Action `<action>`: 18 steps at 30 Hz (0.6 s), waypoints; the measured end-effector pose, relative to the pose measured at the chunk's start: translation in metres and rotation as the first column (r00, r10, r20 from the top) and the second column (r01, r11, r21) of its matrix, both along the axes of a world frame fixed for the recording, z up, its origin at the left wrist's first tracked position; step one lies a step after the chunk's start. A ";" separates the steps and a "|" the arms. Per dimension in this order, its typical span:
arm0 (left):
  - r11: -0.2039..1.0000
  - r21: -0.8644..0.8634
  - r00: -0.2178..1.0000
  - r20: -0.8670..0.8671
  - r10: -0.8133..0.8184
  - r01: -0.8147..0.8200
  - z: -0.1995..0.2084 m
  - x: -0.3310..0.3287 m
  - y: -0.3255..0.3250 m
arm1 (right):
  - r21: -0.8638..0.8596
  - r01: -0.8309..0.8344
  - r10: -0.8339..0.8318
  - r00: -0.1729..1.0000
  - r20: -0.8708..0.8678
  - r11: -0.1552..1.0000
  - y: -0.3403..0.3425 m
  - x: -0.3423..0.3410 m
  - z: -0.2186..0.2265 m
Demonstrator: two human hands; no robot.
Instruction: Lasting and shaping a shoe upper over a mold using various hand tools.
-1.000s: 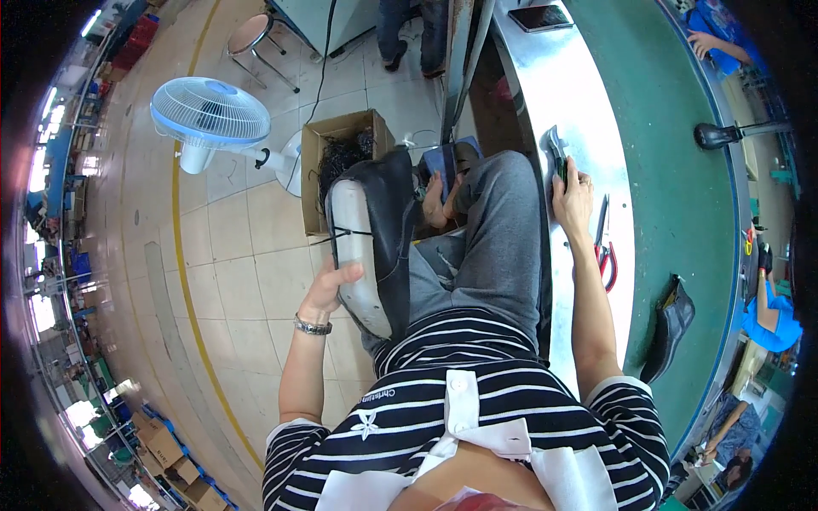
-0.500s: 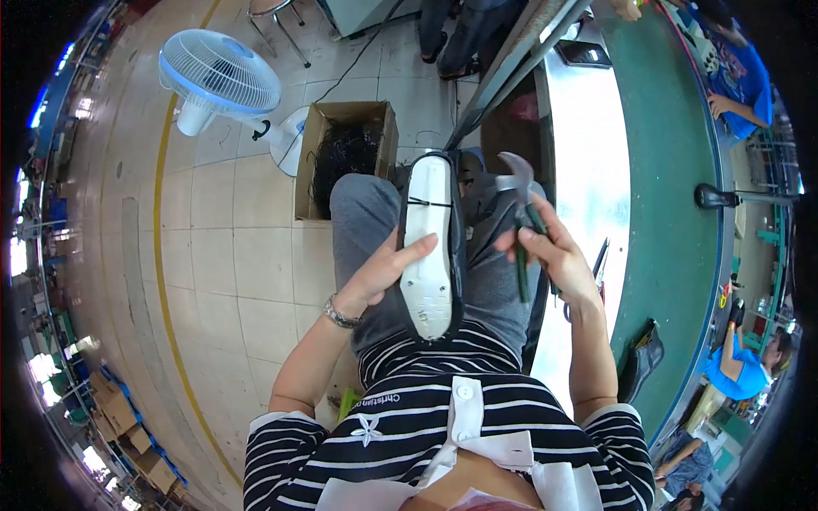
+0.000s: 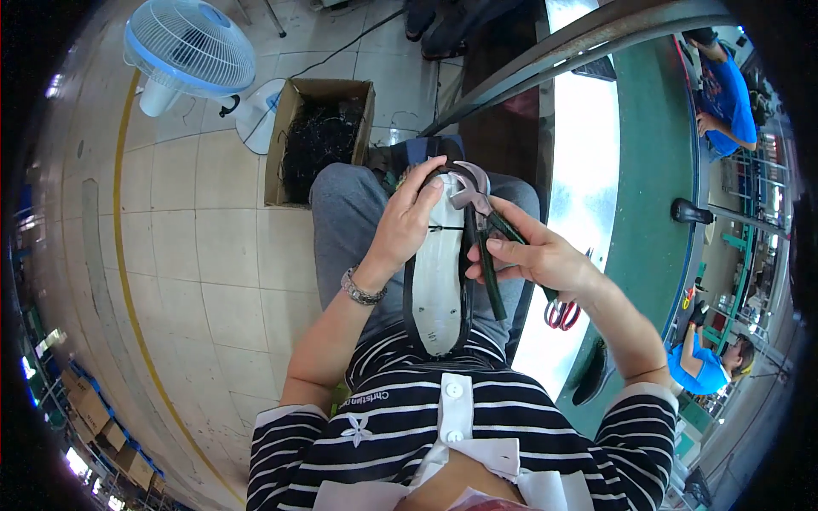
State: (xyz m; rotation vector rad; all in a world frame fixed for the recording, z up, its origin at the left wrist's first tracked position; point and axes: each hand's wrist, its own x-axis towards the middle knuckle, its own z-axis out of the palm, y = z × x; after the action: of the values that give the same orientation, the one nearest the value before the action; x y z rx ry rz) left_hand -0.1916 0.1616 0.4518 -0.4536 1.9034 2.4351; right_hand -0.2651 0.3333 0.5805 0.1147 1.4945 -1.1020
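A black shoe point(image 3: 437, 289) lies sole-up on my lap, its toe pointing away from me. Its underside is a white insole board, crossed by a thin black strip. My left hand point(image 3: 400, 226) grips the toe end, with the thumb on the white board and the fingers over the dark edge. In my right hand point(image 3: 545, 262) is a pair of pincers point(image 3: 474, 196) with dark green handles. Their metal jaws are at the right side of the toe, close to my left fingertips. Whether the jaws pinch the upper's edge I cannot tell.
A cardboard box point(image 3: 276, 157) of black scraps and a standing fan point(image 3: 189, 49) are ahead on the left. A metal bar point(image 3: 588, 49) slants across the front right. On my right, red-handled scissors point(image 3: 562, 314) and another black shoe point(image 3: 590, 375) lie by a green conveyor point(image 3: 643, 187). People sit beyond.
My left hand has slid from the shoe's middle up to its toe. My right hand has brought the pincers left, from beside the shoe onto its toe edge. The view has shifted slightly.
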 end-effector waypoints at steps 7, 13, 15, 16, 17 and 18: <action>0.998 -0.020 0.998 -0.002 0.067 -0.067 0.003 -0.002 0.003 | 0.050 -0.207 0.211 0.974 -0.080 0.977 -0.008 -0.012 0.010; 0.995 -0.061 0.997 0.004 0.082 -0.081 0.008 -0.002 0.003 | 0.114 -0.222 0.249 0.877 -0.411 0.968 0.000 0.022 -0.010; 0.988 -0.116 0.994 -0.026 0.102 -0.105 0.007 -0.002 0.005 | 0.150 -0.231 0.275 0.792 -0.545 0.961 0.004 0.032 -0.019; 0.987 -0.121 0.995 -0.027 0.099 -0.102 0.007 -0.002 0.005 | 0.145 -0.228 0.270 0.792 -0.547 0.963 0.004 0.035 -0.022; 0.987 -0.118 0.993 -0.049 0.107 -0.112 0.007 -0.002 0.005 | 0.149 -0.230 0.274 0.769 -0.578 0.962 0.005 0.037 -0.023; 0.986 -0.115 0.991 -0.072 0.114 -0.122 0.006 -0.002 0.005 | 0.153 -0.232 0.277 0.744 -0.608 0.961 0.005 0.039 -0.025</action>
State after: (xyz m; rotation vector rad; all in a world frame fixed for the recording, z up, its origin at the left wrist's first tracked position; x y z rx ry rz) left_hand -0.1936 0.1668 0.4578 -0.5113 2.1159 2.4445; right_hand -0.2264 0.3385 0.5556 -0.4499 2.0707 -0.8984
